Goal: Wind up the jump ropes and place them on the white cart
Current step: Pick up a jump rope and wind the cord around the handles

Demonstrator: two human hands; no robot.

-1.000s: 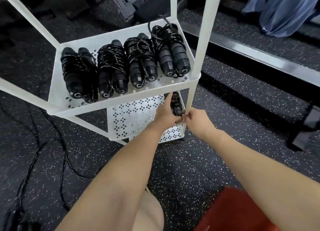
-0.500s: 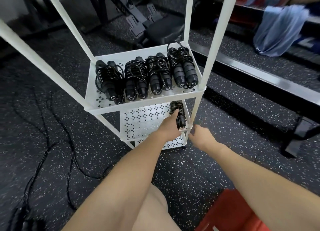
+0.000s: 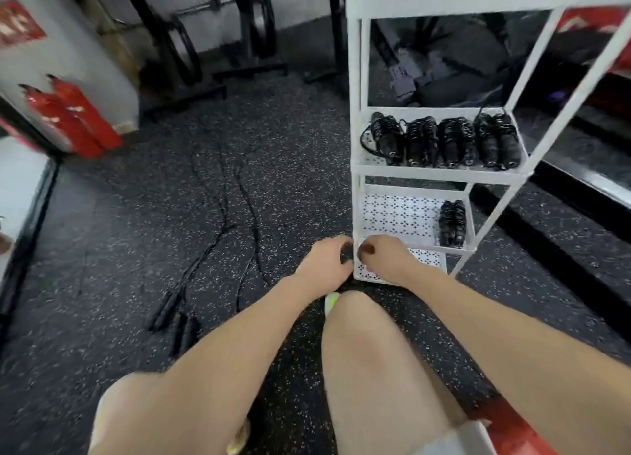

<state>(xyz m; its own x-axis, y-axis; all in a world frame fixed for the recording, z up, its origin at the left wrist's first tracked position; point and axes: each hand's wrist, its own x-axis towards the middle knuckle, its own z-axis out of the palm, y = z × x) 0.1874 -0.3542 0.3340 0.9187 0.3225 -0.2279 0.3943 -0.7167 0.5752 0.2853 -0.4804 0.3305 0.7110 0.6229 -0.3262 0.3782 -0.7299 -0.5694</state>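
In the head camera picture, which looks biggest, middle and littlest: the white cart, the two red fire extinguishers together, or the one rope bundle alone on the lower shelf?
1. white cart, by far the largest.
2. red fire extinguishers, together mid-sized, though farther away and blurred.
3. lone rope bundle, smallest.

Four wound jump ropes on one shelf, one bundle below, perhaps two fire extinguishers.
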